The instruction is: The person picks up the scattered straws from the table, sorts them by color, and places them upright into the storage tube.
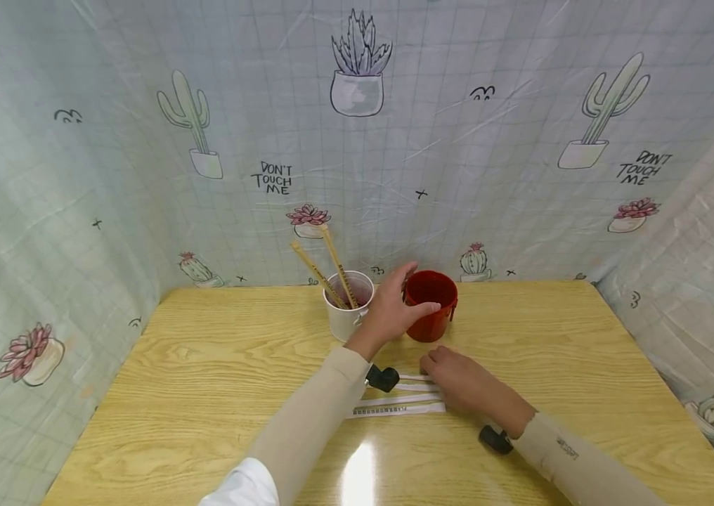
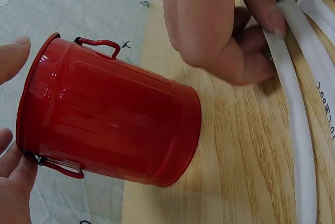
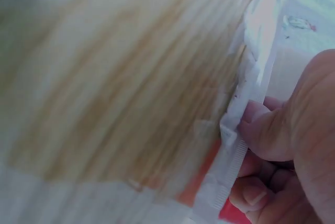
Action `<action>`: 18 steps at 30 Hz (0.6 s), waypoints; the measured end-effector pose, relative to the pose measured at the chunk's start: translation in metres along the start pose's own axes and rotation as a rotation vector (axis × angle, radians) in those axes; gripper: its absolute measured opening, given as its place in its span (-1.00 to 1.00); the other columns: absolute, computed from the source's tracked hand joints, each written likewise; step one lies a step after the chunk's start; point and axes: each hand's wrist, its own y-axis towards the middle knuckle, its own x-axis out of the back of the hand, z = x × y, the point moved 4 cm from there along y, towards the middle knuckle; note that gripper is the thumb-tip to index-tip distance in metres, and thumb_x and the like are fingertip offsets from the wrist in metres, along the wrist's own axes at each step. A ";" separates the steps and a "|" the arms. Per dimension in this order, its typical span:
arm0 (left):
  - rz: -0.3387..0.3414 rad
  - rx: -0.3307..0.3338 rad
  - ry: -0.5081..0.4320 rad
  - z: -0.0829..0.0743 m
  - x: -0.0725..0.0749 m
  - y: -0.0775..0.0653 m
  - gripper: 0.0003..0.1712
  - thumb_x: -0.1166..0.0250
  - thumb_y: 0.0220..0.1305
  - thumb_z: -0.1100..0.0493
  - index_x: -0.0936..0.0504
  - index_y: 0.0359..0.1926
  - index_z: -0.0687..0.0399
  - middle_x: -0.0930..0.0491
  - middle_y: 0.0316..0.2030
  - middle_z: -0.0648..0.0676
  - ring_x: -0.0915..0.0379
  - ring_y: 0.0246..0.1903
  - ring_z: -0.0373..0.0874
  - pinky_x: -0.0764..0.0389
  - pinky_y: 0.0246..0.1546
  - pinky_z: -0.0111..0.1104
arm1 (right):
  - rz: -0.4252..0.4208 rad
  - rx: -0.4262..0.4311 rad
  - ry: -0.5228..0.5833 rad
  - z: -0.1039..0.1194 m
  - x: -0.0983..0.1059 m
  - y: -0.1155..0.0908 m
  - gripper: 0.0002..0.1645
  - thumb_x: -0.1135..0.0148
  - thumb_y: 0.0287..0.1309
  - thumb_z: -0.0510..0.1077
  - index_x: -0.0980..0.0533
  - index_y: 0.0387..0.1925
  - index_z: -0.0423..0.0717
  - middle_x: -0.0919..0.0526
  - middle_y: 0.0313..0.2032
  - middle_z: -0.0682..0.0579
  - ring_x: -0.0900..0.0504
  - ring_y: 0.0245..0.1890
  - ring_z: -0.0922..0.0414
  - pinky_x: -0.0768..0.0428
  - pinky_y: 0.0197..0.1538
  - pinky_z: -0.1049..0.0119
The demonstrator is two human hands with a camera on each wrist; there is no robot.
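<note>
My left hand (image 1: 393, 307) is spread at the rim of a small red metal bucket (image 1: 429, 328) with side handles. In the left wrist view its lower fingers (image 2: 21, 174) lie against the rim near one handle, while the upper digit stands apart from the metal. In front of the bucket, my right hand (image 1: 460, 377) pinches the end of a white wrapped straw (image 2: 293, 109) between thumb and fingertips. More white wrapped straws (image 1: 395, 410) with dark printing lie side by side on the table, their right ends partly hidden by this hand.
A white bucket (image 1: 343, 325) stands left of the red one, with two tan printed wrapped sticks (image 1: 315, 270) leaning out of it. Behind the wooden table (image 1: 224, 351) hangs a cactus-print cloth (image 1: 256, 91). Black wrist cameras (image 1: 384, 379) sit on both wrists.
</note>
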 end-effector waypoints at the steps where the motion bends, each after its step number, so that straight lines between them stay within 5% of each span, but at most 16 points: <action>1: 0.001 0.003 -0.002 0.000 0.000 0.000 -0.04 -0.53 0.23 -0.06 -0.28 0.56 -0.11 -0.45 0.44 0.06 -0.44 0.38 0.00 -0.62 0.35 -0.09 | 0.000 0.004 -0.007 -0.001 0.001 -0.002 -0.70 -0.45 0.06 -0.39 -0.57 -0.20 -0.09 -0.59 -0.28 0.04 -0.53 -0.24 0.11 -0.67 -0.13 0.25; 11: 0.033 0.023 0.010 -0.002 -0.003 0.004 -0.01 -0.54 0.24 -0.01 -0.24 0.58 -0.08 -0.41 0.47 0.09 -0.41 0.42 0.02 -0.58 0.38 -0.06 | -0.028 0.009 -0.048 -0.028 0.014 -0.036 -0.83 -0.45 0.13 -0.37 -0.64 -0.30 -0.09 -0.56 -0.34 0.09 -0.46 -0.32 0.15 -0.62 -0.22 0.29; 18: 0.032 0.021 0.015 0.001 -0.001 0.005 -0.01 -0.54 0.24 0.00 -0.24 0.58 -0.06 -0.42 0.48 0.06 -0.40 0.43 0.01 -0.56 0.41 -0.07 | -0.112 -0.034 0.127 -0.045 0.044 -0.057 -0.73 -0.39 0.14 -0.47 -0.64 -0.31 -0.04 -0.58 -0.33 0.15 -0.46 -0.30 0.22 -0.59 -0.24 0.31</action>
